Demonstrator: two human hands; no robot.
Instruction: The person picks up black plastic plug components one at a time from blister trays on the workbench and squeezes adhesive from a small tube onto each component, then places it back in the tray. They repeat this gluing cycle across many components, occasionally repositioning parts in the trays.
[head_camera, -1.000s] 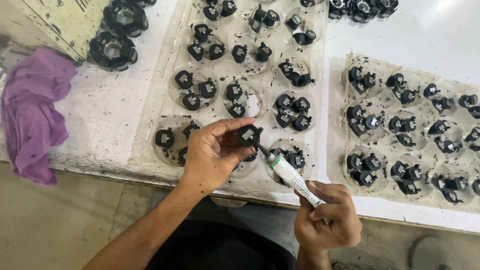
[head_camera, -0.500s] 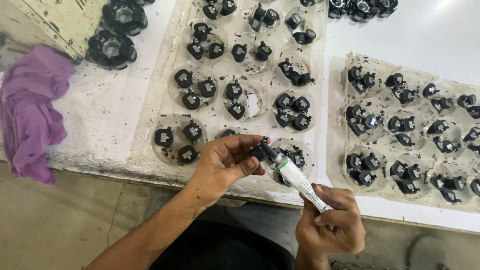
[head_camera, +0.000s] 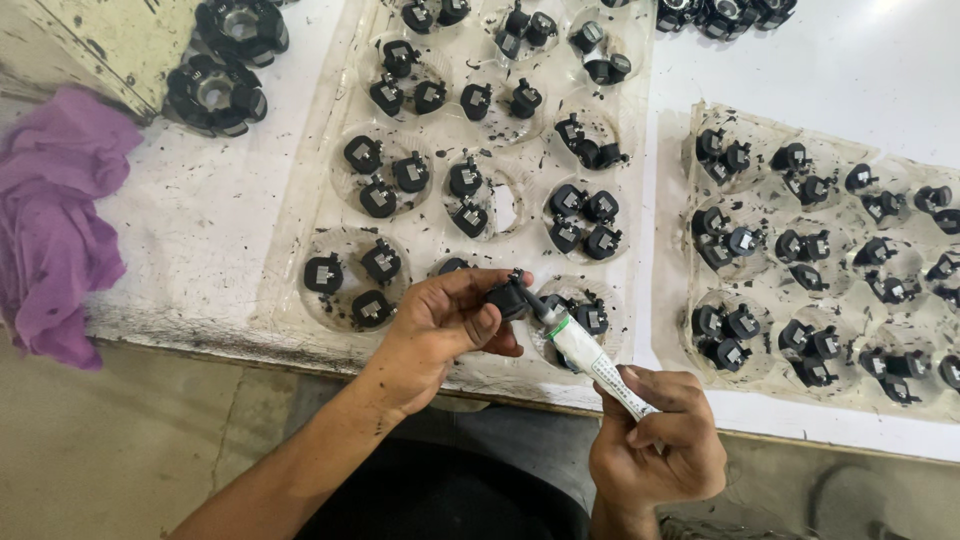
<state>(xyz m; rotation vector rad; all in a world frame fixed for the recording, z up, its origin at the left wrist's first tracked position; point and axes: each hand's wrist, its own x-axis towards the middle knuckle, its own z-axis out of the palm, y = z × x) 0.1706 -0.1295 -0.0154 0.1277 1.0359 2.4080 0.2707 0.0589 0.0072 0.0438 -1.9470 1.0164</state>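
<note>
At the near edge of the white worktable (head_camera: 880, 60), the left hand (head_camera: 440, 325) holds a small black moulded plastic part (head_camera: 506, 298) just above the nearest recess of a clear, shallow-dished plastic tray (head_camera: 300, 215). Thumb and fingertips are clamped on the part's sides, and its upper face is turned toward the right hand (head_camera: 655, 445). The right hand is closed around the lower body of a small white squeeze tube with a green collar (head_camera: 590, 355). The tube's dark nozzle touches the held part, or lies just short of it; the exact contact point is too small to confirm.

Handling notes, by judgement: the black part appears light, rigid and small enough to roll or slip between fingertips, so a pinch across its flat side walls suits it, with the face being treated left clear. The tube looks soft-walled; gripping it low on the body and pressing gently should meter the contents, whereas a hard squeeze could flood the part.

The tray's round recesses each hold two or three matching black parts. A second clear tray (head_camera: 672, 240), likewise loaded, lies just beside it to the right. Larger black ring-shaped components (head_camera: 215, 90) sit at the table's upper left, near a crumpled purple cloth (head_camera: 55, 220) draped over the table edge.
</note>
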